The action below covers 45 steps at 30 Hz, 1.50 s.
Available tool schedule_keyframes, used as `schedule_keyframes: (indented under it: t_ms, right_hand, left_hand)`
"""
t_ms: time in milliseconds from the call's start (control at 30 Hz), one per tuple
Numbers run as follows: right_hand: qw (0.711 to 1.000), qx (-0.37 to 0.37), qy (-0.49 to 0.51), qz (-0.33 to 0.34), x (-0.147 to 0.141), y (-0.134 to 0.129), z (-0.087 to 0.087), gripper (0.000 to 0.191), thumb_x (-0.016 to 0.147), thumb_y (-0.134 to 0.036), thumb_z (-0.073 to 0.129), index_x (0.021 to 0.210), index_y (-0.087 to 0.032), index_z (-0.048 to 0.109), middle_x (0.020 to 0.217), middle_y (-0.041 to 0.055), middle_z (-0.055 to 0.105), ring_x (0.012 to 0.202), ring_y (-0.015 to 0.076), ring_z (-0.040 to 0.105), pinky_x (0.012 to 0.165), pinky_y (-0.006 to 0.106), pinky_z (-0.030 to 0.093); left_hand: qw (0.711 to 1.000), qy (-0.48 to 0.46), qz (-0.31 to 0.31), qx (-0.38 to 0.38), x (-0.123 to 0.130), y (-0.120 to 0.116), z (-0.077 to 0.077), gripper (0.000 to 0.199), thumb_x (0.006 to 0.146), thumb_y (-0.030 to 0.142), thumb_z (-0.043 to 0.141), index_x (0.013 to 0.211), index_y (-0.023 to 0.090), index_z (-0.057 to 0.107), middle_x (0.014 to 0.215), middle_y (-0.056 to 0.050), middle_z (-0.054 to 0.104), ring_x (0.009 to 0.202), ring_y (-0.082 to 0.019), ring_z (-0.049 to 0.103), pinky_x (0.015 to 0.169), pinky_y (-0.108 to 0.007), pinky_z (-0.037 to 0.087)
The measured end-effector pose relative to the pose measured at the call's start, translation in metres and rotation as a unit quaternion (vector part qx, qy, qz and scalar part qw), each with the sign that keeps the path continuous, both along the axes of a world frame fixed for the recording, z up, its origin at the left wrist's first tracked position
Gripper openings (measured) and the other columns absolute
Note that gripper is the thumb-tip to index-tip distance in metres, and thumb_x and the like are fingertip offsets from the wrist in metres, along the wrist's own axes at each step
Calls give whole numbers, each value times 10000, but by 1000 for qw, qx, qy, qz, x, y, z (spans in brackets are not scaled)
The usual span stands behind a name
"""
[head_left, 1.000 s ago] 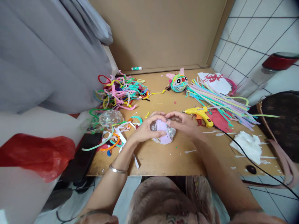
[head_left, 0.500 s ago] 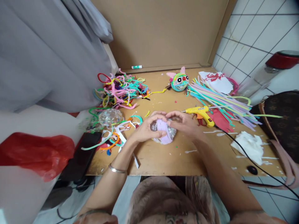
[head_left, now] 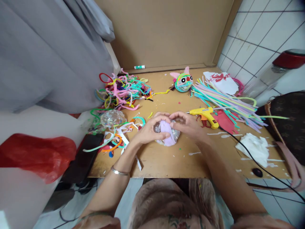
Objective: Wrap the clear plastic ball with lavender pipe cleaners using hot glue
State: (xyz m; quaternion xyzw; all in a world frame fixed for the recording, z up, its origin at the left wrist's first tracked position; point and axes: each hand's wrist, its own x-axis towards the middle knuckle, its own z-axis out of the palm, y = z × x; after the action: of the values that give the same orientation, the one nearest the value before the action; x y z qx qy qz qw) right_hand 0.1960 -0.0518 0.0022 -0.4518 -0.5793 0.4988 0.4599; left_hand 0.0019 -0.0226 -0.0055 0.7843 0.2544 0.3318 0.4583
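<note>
In the head view, a clear plastic ball (head_left: 176, 135) rests near the middle of the table, its front covered by side-by-side lilac pipe cleaners (head_left: 167, 133). My left hand (head_left: 152, 128) curls round its left side, thumb on the lilac strips. My right hand (head_left: 187, 126) is closed at the ball's upper right, its fingertips pressing the edge of the lilac band. Just right of that hand lies a yellow hot glue gun (head_left: 205, 115). Farther back stands a finished-looking ball figure (head_left: 184, 83) with pink ears, eyes and a red nose.
A tangled heap of pipe cleaners (head_left: 126, 89) lies back left, with another clear ball (head_left: 112, 118) in front. Straight pipe cleaners (head_left: 228, 98) spread at the right, near a crumpled tissue (head_left: 254, 149), a black cord (head_left: 245, 149), a brown bag (head_left: 286, 124) and a bottle (head_left: 262, 78).
Both hands stay around the ball with almost the same grip. The whole view has shifted very slightly; nothing has been picked up or let go.
</note>
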Motion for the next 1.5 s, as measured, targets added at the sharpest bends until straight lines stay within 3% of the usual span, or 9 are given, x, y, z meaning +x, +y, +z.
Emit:
schedule_keyframes:
  t_ms: [567,1033,1500]
  right_hand:
    - [1000,-12,8,-14,-2,-2,0,358,630,-302,712,952,-218,580,983,38,646,929,190,638,782,332,509]
    - [997,-56,47,-9,-3,-2,2,473,588,-282,730,1003,-229,508,984,20,640,786,143,625,639,263,477]
    - [998,-50,44,0,-1,0,0,497,591,-314,733,1018,-238,492,1001,22,612,808,149,600,657,272,461]
  left_hand:
    - [1000,4,2,24,1,-2,1,385,711,360,777,1026,215,610,1312,-112,505,1247,-272,499,1090,-474,363]
    - [999,-6,10,30,2,-4,2,369,710,351,779,1005,204,611,1298,-118,521,1228,-273,515,1058,-452,388]
    - [998,1,11,68,1,-4,4,346,733,330,770,1025,210,631,1328,-127,534,1255,-277,515,1078,-486,383]
